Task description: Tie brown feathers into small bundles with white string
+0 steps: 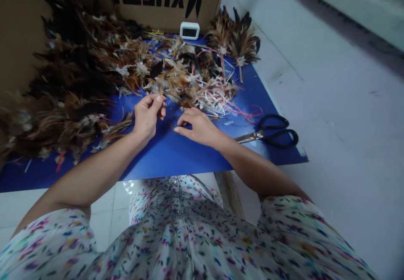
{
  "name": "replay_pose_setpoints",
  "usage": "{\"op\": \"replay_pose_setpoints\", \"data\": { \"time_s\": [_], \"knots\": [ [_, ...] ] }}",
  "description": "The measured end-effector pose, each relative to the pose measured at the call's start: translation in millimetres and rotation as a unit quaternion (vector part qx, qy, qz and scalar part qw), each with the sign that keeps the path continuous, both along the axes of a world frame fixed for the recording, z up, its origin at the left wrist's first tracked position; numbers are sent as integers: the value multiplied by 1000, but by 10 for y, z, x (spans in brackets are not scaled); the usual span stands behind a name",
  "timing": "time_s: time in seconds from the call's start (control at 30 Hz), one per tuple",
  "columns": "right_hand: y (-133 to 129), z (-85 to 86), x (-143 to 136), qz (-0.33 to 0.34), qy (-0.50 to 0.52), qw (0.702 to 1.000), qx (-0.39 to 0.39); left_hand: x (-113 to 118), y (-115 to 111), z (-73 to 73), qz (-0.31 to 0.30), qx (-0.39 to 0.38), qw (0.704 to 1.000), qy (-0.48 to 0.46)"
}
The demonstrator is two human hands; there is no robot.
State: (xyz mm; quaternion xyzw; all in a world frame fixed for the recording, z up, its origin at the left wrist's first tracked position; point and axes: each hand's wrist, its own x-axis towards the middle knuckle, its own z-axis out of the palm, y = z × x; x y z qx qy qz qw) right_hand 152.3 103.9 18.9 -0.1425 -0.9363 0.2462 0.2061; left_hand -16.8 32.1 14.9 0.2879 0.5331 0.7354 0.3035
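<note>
My left hand [147,116] is raised over the blue table, thumb and forefinger pressed together. Whatever it pinches is too small to make out against the brown feathers [179,80] behind it. To its right, my right hand [200,126] is closed, palm down, with a thin dark wisp of feather [174,129] at its thumb and fingertip. The hands are apart. Just beyond the right hand lies a tangle of white and red ties [214,97]. Black-handled scissors [274,133] rest near its wrist, their blades partly hidden by the forearm.
A big heap of brown and black feather bunches [72,73] covers the left side of the blue tabletop [176,160]. Two tied feather bunches [241,40] lie at the back right. A small white digital timer [190,30] stands before a cardboard box [151,12].
</note>
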Motion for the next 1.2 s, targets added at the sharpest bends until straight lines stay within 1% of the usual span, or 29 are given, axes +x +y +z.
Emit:
{"op": "replay_pose_setpoints", "data": {
  "time_s": [0.13, 0.27, 0.33, 0.47, 0.5, 0.57, 0.7, 0.8, 0.87, 1.0, 1.07, 1.13, 1.2],
  "knots": [
    [-89, -27, -35, 31, -71, 996, 54, 24, -13, 7, -10, -7, 1000, -10],
    [-79, 0, -29, 45, -82, 993, 65, 30, -14, -2, -15, 2, 1000, -16],
    [-22, 34, -2, 13, -56, 997, 54, 33, -13, -3, -16, 3, 1000, -20],
    [140, 58, 53, -118, -3, 992, 44, 43, -18, 0, -25, -4, 999, -20],
    [173, 45, 58, -138, -3, 989, 44, 45, -21, 0, -28, -6, 999, -19],
    [216, -2, 50, -154, -19, 987, 43, 47, -28, -2, -35, -12, 999, -16],
    [219, -102, -3, -137, -52, 988, 50, 52, -37, -8, -50, -21, 998, -9],
    [202, -100, -22, -128, -59, 989, 46, 59, -37, -8, -51, -24, 998, -6],
    [204, -58, -9, -126, -52, 991, 9, 65, -36, -4, -48, -28, 998, -5],
    [243, 39, 51, -123, -8, 986, -110, 76, -38, 4, -51, -31, 998, -6],
    [267, 60, 76, -125, 14, 983, -137, 79, -39, 3, -54, -27, 998, -8],
    [281, 59, 88, -118, 17, 985, -122, 79, -38, -4, -55, -24, 998, -11],
    [280, 43, 88, -103, -5, 992, -75, 77, -36, -15, -55, -24, 998, -11]
  ]
}}
